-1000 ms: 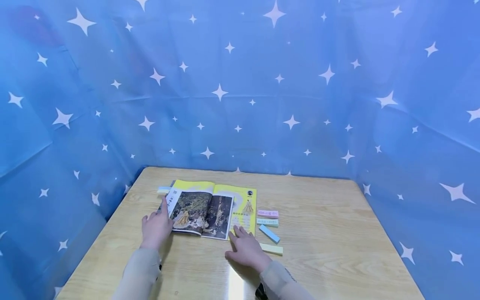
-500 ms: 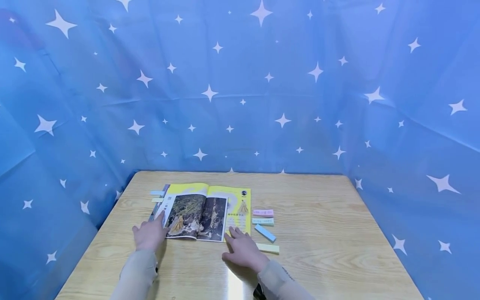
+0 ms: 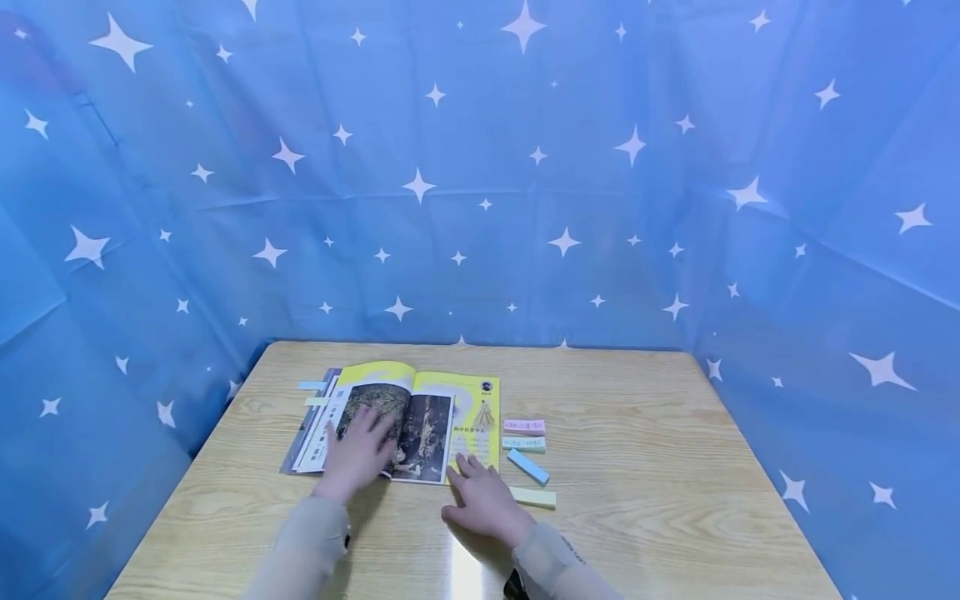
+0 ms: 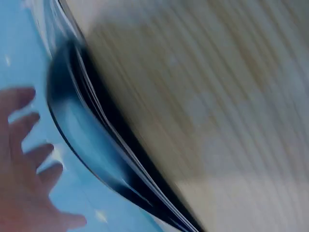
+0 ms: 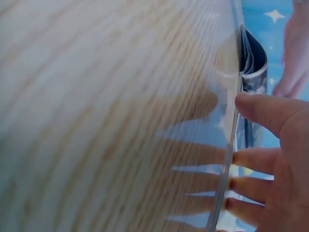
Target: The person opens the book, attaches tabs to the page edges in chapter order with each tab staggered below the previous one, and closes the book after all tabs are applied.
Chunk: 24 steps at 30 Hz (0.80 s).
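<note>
An open magazine [image 3: 472, 392] with yellow page tops and a dark forest photo lies on the table. My left hand [image 3: 358, 450], fingers spread, is over its left page at the lower part of the photo. In the left wrist view, that hand [image 4: 24, 164] appears beside the bulging page [image 4: 91, 135], with a visible gap between its fingers and the page. My right hand [image 3: 487, 502] rests with spread fingers at the lower edge of the right page. Seen from the right wrist, the thumb and fingertips of this hand [image 5: 275, 159] touch down beside the curved pages [image 5: 255, 58].
Blue [image 3: 311, 385] and pale yellow [image 3: 317, 401] sticky tabs jut from the magazine's left side. Right of it lie pink [image 3: 523, 427], green [image 3: 523, 444], blue [image 3: 528, 467] and yellow [image 3: 534, 497] sticky-note strips. A starry blue curtain [image 3: 517, 275] surrounds the wooden table [image 3: 637, 500].
My left hand has left the magazine's left edge and moved right over the photo. More printed page edges show at the left. The right hand stays at the right page; the head view has shifted.
</note>
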Tool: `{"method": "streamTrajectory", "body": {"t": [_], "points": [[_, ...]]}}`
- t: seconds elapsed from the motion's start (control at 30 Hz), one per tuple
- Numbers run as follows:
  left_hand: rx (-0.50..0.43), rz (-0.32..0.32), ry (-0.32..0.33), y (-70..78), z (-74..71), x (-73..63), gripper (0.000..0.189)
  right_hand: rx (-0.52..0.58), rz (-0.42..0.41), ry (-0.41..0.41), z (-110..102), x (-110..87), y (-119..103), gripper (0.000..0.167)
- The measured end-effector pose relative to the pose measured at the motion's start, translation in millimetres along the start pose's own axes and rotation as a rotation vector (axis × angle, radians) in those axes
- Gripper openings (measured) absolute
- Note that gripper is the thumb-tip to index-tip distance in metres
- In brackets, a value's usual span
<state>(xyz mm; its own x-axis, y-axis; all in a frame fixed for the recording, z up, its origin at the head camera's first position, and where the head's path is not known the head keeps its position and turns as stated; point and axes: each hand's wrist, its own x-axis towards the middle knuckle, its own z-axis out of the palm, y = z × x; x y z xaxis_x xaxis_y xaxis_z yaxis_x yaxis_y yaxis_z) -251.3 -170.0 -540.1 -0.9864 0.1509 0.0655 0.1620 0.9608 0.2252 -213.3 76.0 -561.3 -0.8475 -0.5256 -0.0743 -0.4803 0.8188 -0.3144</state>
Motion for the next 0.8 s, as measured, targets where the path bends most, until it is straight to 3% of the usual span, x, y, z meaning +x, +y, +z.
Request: {"method": "streamTrajectory", "body": {"t": [0.1, 0.23, 0.43, 0.7, 0.8], "points": [[0.038, 0.079, -0.119, 20.1, 6.7, 5.9, 0.056, -0.01, -0.001, 0.014, -1, 1.2, 1, 0.067], [0.087, 0.04, -0.22, 28.8, 13.0, 6.5, 0.059, -0.011, -0.002, 0.012, -1, 1.1, 1, 0.067], [0.068, -0.001, -0.262, 20.4, 21.5, 0.7, 0.072, 0.008, -0.007, -0.011, 1, 0.3, 1, 0.066], [-0.003, -0.02, -0.281, 21.4, 12.8, 8.8, 0.072, 0.01, -0.016, 0.0, -4, 1.5, 2, 0.065], [-0.07, -0.029, -0.306, 21.4, 13.4, 8.4, 0.074, 0.012, -0.007, -0.004, -3, 0.6, 2, 0.065]]}}
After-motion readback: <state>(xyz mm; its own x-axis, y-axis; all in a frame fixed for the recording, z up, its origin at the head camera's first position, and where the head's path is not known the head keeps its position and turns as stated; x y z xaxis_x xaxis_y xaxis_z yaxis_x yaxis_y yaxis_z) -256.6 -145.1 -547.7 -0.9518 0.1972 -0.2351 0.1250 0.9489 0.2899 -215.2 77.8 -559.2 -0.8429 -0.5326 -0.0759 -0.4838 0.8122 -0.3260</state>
